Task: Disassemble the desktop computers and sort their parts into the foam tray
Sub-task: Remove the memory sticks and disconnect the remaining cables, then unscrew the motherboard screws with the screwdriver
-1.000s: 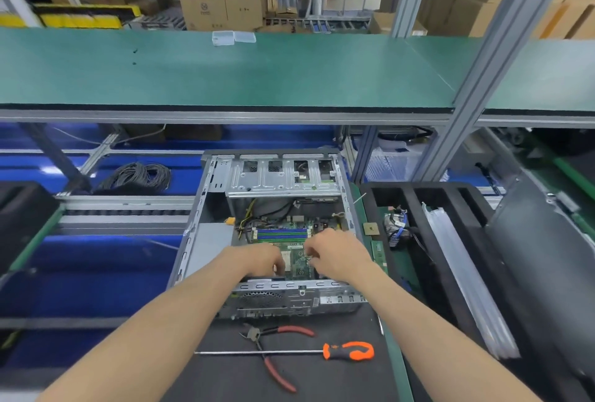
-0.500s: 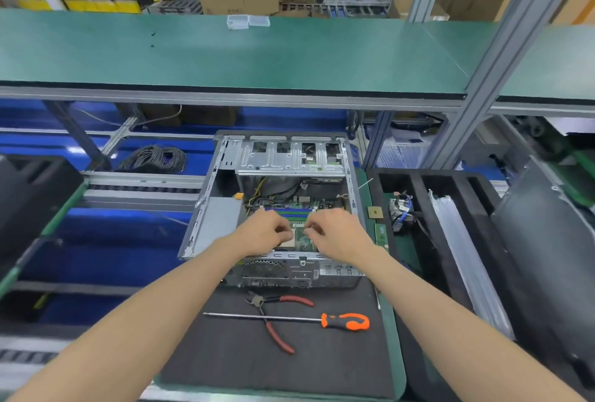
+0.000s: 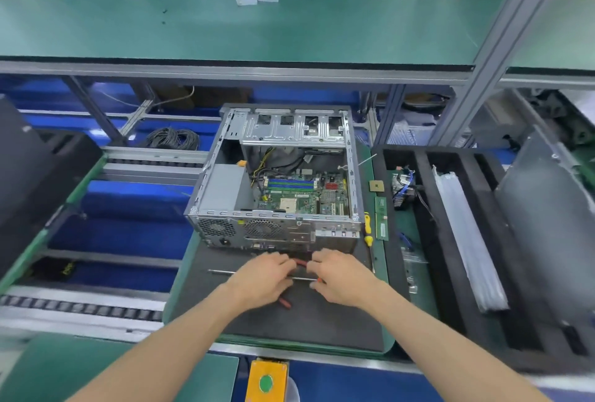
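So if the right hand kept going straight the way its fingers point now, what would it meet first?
The right hand points left, toward the left hand. First in that line are the red plier handles and screwdriver shaft lying between the hands, then the left hand's fingers; depth is unclear.

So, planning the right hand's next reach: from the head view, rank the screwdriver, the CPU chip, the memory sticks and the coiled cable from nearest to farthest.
1. screwdriver, under the right hand.
2. memory sticks, right of case.
3. CPU chip, behind them.
4. coiled cable, far left.
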A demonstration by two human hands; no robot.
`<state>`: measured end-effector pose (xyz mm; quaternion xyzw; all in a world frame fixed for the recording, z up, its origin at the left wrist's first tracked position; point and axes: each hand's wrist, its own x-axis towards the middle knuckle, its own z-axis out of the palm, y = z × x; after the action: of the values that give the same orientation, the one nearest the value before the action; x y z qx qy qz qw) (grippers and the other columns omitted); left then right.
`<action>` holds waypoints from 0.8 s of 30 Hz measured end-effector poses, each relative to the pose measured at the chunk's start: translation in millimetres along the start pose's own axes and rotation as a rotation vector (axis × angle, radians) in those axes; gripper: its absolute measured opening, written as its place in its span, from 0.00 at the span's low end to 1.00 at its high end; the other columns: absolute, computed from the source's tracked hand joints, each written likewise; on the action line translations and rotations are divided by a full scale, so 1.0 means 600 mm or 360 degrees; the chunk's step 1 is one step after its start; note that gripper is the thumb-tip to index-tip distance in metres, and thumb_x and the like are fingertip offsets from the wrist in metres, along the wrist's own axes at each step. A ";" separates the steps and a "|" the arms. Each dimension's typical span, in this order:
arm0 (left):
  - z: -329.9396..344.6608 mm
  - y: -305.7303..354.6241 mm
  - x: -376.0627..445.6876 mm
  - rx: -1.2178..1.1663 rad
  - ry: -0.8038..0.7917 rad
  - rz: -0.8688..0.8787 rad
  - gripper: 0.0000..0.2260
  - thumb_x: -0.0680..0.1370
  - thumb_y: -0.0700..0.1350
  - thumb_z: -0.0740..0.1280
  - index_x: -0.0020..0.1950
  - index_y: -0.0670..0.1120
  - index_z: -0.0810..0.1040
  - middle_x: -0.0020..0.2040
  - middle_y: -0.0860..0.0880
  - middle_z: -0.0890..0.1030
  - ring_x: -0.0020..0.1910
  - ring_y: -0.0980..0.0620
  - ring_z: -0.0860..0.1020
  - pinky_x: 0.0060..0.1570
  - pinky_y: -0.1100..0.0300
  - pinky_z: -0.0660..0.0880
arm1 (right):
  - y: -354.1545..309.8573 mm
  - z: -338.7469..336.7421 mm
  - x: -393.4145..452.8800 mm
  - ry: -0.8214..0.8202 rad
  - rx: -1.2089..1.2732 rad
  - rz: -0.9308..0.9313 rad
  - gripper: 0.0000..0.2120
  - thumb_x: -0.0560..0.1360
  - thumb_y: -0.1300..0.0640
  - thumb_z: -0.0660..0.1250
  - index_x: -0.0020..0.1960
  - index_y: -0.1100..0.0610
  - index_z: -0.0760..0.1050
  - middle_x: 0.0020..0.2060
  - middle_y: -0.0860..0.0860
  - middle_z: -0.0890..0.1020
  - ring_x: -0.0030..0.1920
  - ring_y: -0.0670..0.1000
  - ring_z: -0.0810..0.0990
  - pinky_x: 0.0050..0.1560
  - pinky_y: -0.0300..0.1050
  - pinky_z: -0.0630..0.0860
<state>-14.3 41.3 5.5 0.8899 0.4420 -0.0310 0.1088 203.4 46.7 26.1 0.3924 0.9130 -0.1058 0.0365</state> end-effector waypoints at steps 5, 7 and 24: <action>0.046 0.006 0.010 -0.0075 -0.0016 -0.0226 0.06 0.82 0.43 0.62 0.58 0.45 0.75 0.56 0.47 0.77 0.56 0.45 0.74 0.55 0.53 0.68 | -0.017 0.042 -0.008 -0.0102 -0.0019 0.0228 0.15 0.81 0.54 0.63 0.66 0.58 0.72 0.62 0.55 0.72 0.62 0.59 0.71 0.61 0.54 0.68; 0.048 0.006 0.011 -0.0259 0.0103 -0.0305 0.05 0.82 0.41 0.62 0.54 0.45 0.77 0.53 0.48 0.79 0.54 0.45 0.76 0.52 0.56 0.67 | -0.029 0.045 -0.010 0.0031 -0.0038 0.0229 0.15 0.81 0.56 0.61 0.66 0.58 0.71 0.64 0.56 0.72 0.64 0.59 0.69 0.62 0.54 0.67; -0.179 0.081 0.018 -0.1501 0.1144 -0.0647 0.12 0.75 0.35 0.66 0.43 0.50 0.83 0.37 0.52 0.83 0.39 0.53 0.79 0.40 0.57 0.75 | -0.053 -0.125 0.054 0.1655 -0.0130 -0.0109 0.11 0.76 0.66 0.61 0.56 0.60 0.76 0.60 0.55 0.72 0.58 0.60 0.71 0.63 0.52 0.64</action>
<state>26.2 44.7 116.5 0.5990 0.5776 0.4485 0.3261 159.5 64.8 99.5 0.3614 0.8261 0.1376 -0.4099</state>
